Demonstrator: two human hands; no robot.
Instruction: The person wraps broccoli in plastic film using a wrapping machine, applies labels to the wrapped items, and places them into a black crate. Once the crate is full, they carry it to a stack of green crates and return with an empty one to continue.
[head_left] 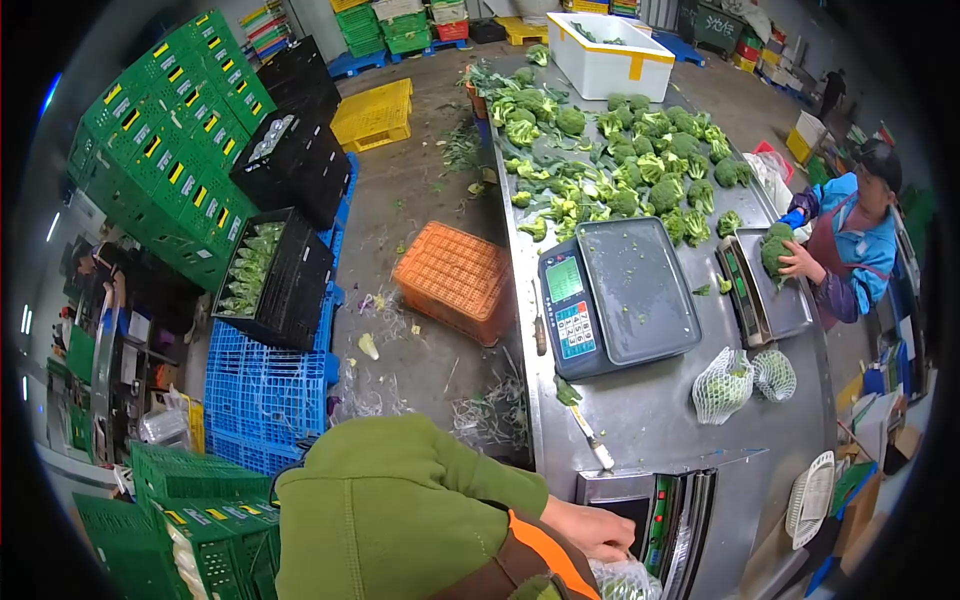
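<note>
My left hand (592,529) reaches out of a green sleeve at the bottom, its fingers curled down and closed at the edge of a film-wrapping machine (612,487). Just under the fingers is a clear-plastic-wrapped bundle (626,580), pale green inside and cut off by the frame's bottom; the fingers seem to grip its plastic. My right hand does not show. A knife (592,435) with a pale handle lies on the metal table (660,440) beyond the machine. Two net-wrapped broccoli heads (724,385) sit further right.
A digital scale (630,295) stands mid-table before a broccoli pile (640,150) and a white foam box (610,60). Across the table, a co-worker (850,235) holds broccoli over a second scale (775,285). An orange crate (455,280) and blue pallets (262,400) stand on the floor left.
</note>
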